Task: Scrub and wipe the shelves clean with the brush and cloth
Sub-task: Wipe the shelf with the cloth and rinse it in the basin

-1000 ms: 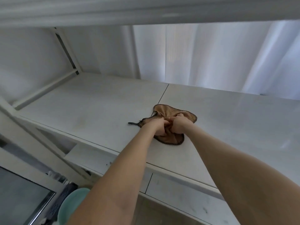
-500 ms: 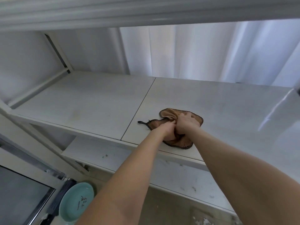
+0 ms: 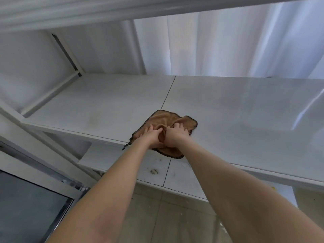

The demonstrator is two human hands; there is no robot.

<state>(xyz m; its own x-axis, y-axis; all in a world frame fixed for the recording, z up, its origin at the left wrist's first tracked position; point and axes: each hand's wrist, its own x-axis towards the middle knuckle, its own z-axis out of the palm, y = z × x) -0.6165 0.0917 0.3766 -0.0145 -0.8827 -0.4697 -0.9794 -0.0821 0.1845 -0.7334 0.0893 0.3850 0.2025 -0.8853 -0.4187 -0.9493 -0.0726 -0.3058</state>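
Cloth (image 3: pixel 163 120), brown with a dark stitched hem, lies bunched on the white shelf (image 3: pixel 236 106) at its front edge, just right of the thin seam (image 3: pixel 168 95) between the two shelf panels; its near hem hangs over the front lip, and a thin dark tail droops off the edge at its left. The left hand (image 3: pixel 151 137) and right hand (image 3: pixel 175 136) sit side by side on it, touching; the fingers of both are curled into the fabric and pinch up folds between them.

The shelf surface stretches wide on both sides of the cloth; at the back it ends against a white curtain (image 3: pixel 228 41); at the left end a low white rail (image 3: pixel 50 95) and a slanted post (image 3: pixel 66 53) close it in; an upper shelf (image 3: pixel 87 13) runs close overhead. A lower shelf (image 3: pixel 184 178) juts out beneath the front edge, with a brownish smudge (image 3: pixel 154 171) beside its own seam.

The middle of the cloth is hidden under the hands, and the palms cannot be seen; the shelf's right end is cut off by the frame, where a streak of glare (image 3: pixel 306 106) washes out the surface; a faint yellowish mark (image 3: pixel 93 118) on the left panel is too pale to identify; a dark pane (image 3: pixel 26 211) fills the lower left, its make unclear.
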